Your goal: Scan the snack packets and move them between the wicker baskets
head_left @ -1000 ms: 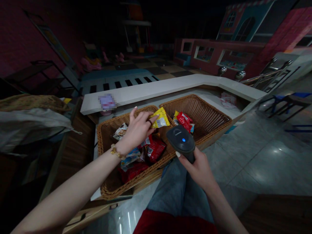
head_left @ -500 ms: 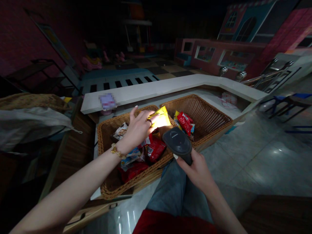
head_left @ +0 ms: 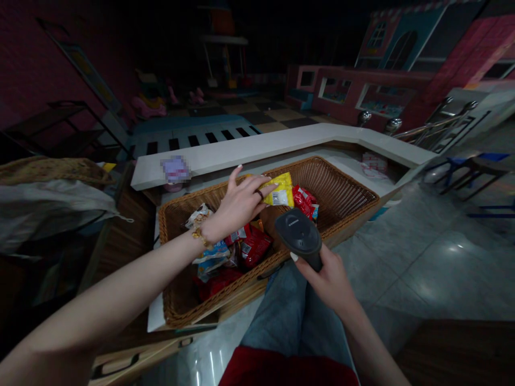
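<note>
Left hand (head_left: 241,206) holds yellow packet (head_left: 281,190) (snacks, probably); right hand (head_left: 325,284), barcode scanner (head_left: 298,236).

The left hand (head_left: 241,206) is wearing a gold beaded bracelet (head_left: 200,236) and a dark ring (head_left: 260,194). The right hand (head_left: 328,284) is showing pale nails (head_left: 294,257), while blue-gray jeans (head_left: 281,305) and a red garment (head_left: 287,370) are filling the bottom center of the frame.

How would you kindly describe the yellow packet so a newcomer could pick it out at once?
In the wicker basket, find the left hand. The yellow packet pinched in its fingers sits above the red packets, showing a white barcode label.
</note>
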